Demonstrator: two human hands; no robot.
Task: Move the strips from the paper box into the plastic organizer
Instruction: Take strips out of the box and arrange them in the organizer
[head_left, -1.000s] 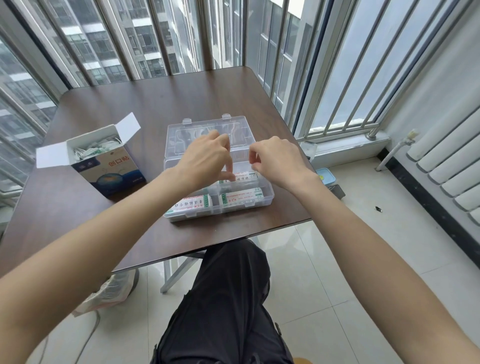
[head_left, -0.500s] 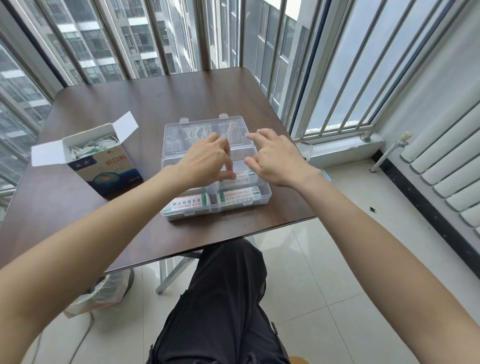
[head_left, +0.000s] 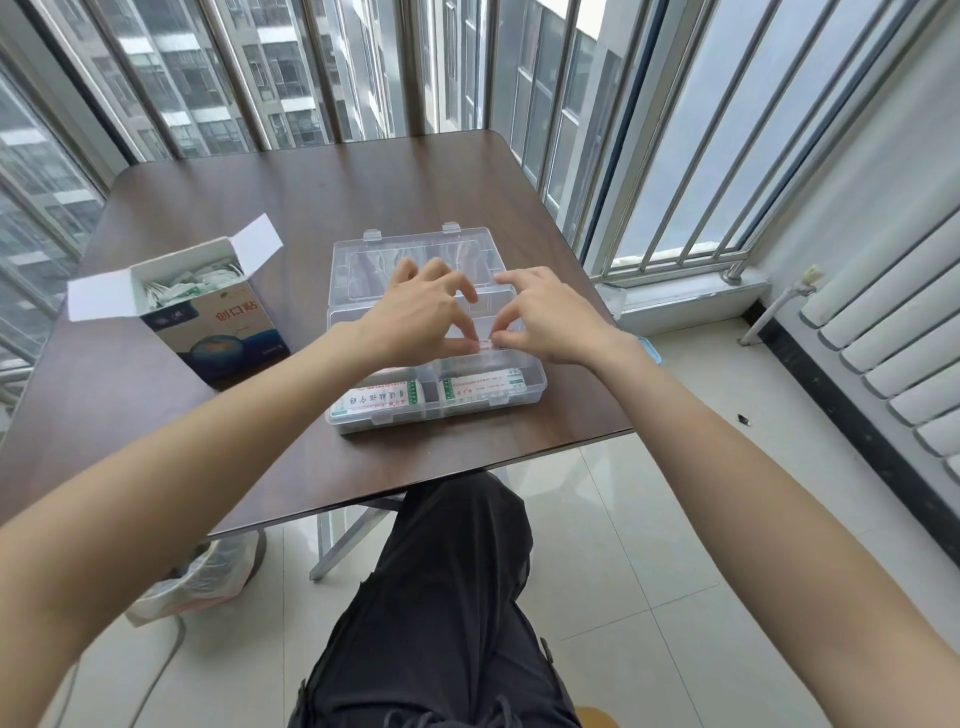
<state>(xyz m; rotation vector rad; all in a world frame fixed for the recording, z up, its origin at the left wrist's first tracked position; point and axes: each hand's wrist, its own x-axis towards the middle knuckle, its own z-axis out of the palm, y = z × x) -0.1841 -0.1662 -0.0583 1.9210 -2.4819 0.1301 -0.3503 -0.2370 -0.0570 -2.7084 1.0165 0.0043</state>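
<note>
The dark tabletop (head_left: 218, 441) is carrying everything I am working with. The plastic organizer (head_left: 537, 387) is sitting open near the tabletop's near edge, toward its right side, its lid lying back flat. The paper box (head_left: 228, 332) is standing to its left, near the left edge, flaps open and still crowded with strips (head_left: 184, 283). Two filled front compartments are showing printed strips already moved over. My left hand (head_left: 415, 317) and right hand (head_left: 550, 319) are meeting over the organizer's middle row, thumb and forefinger of each pinching the ends of one small pale strip (head_left: 484, 343) between them, the other fingers spread loosely. I judge I am settling this strip into a middle compartment; next I should be letting go and reaching left to the box for more.
</note>
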